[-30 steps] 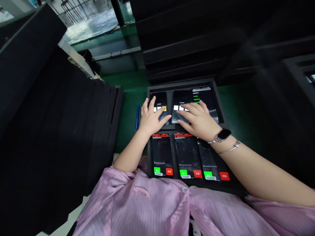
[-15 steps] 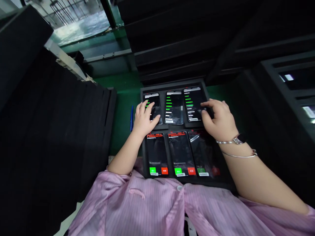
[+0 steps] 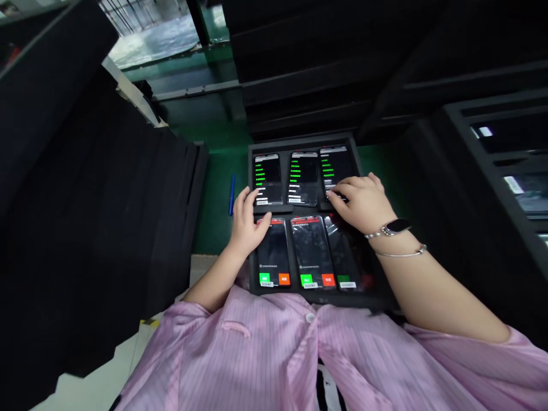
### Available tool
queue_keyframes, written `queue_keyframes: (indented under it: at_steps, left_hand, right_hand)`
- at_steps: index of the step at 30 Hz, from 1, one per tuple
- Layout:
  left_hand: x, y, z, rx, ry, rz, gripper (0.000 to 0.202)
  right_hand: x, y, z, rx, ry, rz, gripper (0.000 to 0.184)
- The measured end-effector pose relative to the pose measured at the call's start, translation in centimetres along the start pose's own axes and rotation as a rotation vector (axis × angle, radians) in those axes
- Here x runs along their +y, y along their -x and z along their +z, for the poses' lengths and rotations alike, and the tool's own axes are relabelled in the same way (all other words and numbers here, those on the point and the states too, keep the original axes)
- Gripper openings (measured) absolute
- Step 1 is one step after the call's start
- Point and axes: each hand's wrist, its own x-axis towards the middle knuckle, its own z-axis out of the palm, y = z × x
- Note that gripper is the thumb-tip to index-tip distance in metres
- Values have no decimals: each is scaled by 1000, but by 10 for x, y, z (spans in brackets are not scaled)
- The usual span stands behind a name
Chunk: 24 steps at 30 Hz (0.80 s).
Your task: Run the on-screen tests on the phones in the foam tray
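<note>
Right hand (image 3: 363,202): bare, digits a little bent and spread, clamped on nothing; thumb and fingertips at the lower part of the upper-right phone (image 3: 336,162). Contact with glass: cannot tell. Left hand (image 3: 245,225): fingers and thumb apart, nothing held; fingertips by the lower left edge of the upper-left phone (image 3: 269,178), thumb over the top of the lower-left phone (image 3: 274,251).

Key relation: upper-right phone lies forward and to the left of the right palm, which is much the nearer hand. Its long axis runs away from the body; right forearm comes in obliquely from the right.

Between the hands: upper-middle phone (image 3: 303,174), with the lower-middle phone (image 3: 312,248) nearer the body. Lower-right phone (image 3: 342,245) shows dimmer.

All six sit in a dark tray (image 3: 308,142), two rows of three. Blue pen (image 3: 232,195) left of it, on the green surface (image 3: 218,228).
</note>
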Motion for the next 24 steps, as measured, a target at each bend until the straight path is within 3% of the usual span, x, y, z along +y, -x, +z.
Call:
queue_keyframes:
  at_steps: [6,10,14,18,20,24]
  left_hand:
    - [28,94,-26,-166,170,-43,63]
    - [34,125,-31,-210,274,-119,69]
    - [34,131,-30,-208,314,-130,73]
    - [41,124,-36,-251,158,-94,75]
    - [50,116,-39,-261,42,42,67]
    - [73,95,-34,-381,-46,522,41]
  right_hand:
    - [15,12,9,-44,-76,42,39]
    - [19,14,12,-98,-126,116,37]
    - [13,14,6,-106,-132,150,36]
    - [7,16,0,-94,-143,135,39]
    - [7,17,-2,-93,-161,127,42]
    - [9,17,-1,-88,-173,119,46]
